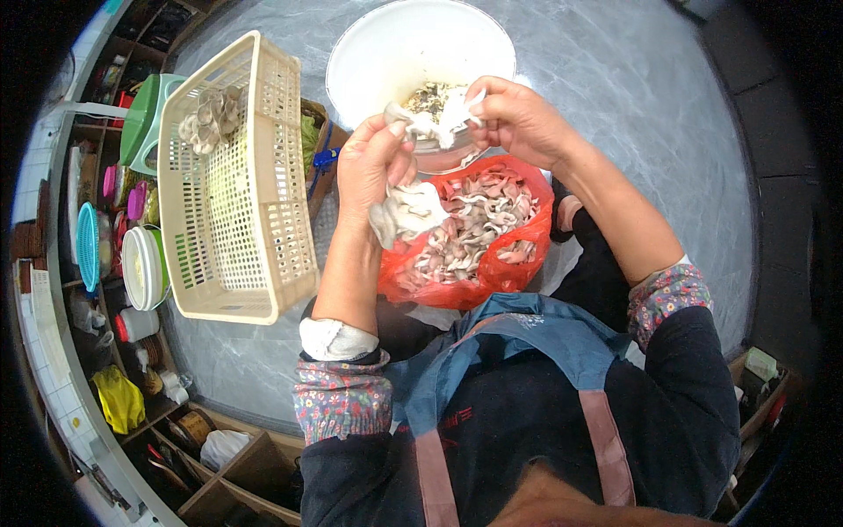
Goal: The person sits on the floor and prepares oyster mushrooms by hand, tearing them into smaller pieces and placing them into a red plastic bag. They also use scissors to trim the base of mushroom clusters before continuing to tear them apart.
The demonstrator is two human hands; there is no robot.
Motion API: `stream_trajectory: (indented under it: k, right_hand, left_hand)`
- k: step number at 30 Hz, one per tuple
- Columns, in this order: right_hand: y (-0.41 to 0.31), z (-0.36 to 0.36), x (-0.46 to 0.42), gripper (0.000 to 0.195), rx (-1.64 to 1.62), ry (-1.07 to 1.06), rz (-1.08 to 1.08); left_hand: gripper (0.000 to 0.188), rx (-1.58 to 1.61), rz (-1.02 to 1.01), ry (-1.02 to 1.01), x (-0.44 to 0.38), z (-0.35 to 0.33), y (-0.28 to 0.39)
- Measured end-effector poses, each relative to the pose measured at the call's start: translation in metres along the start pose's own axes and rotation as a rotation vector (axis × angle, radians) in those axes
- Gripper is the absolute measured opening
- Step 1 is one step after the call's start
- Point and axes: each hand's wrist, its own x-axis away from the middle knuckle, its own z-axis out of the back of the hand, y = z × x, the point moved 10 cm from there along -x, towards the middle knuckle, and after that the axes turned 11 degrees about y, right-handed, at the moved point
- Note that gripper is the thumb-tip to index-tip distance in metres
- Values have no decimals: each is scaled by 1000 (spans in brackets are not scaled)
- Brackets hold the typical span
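Observation:
My left hand (375,155) and my right hand (517,122) pinch a pale, torn oyster mushroom (438,125) between them. A larger oyster mushroom cluster (409,212) hangs below my left hand, against the wrist. Under my hands a red plastic bag (510,280) lies open, full of torn oyster mushroom strips (487,211). Just beyond it stands a white bucket (421,46) with brownish and pale scraps at its bottom. To the left, a cream plastic basket (283,165) holds a cluster of grey oyster mushrooms (212,120) at its far end.
Behind the basket a cardboard box (332,141) holds green leaves. Wooden shelving at the left bears a blue plastic basket (87,247), a white lidded tub (138,267) and a yellow bag (118,398). Grey marbled floor (625,72) surrounds the bucket. Another shelf stands at the lower right.

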Motion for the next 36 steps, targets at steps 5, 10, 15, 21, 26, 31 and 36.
stream_trajectory:
  k: [5, 10, 15, 21, 26, 31, 36]
  right_hand:
    - [-1, 27, 5, 13, -183, -83, -21]
    - [36, 29, 21, 16, 545, -216, -69]
    - [76, 17, 39, 43, 1200, -484, 222]
    - [37, -16, 39, 27, 676, -382, 130]
    - [20, -9, 31, 19, 684, -202, 214]
    - [10, -5, 30, 19, 747, -88, 361]
    - [-6, -14, 37, 17, 846, -23, 543]
  left_hand:
    - [18, 178, 30, -61, 4, -1, 4]
    - [23, -176, 155, -120, 19, 6, -22]
    - [26, -498, 237, -234, 35, -3, -52]
    - [27, -473, 167, -250, 34, -9, -50]
    - [26, -425, 190, -185, 23, -4, -47]
    - [20, -589, 108, -126, 29, -11, -45]
    - [12, -605, -15, -85, 24, -10, -38]
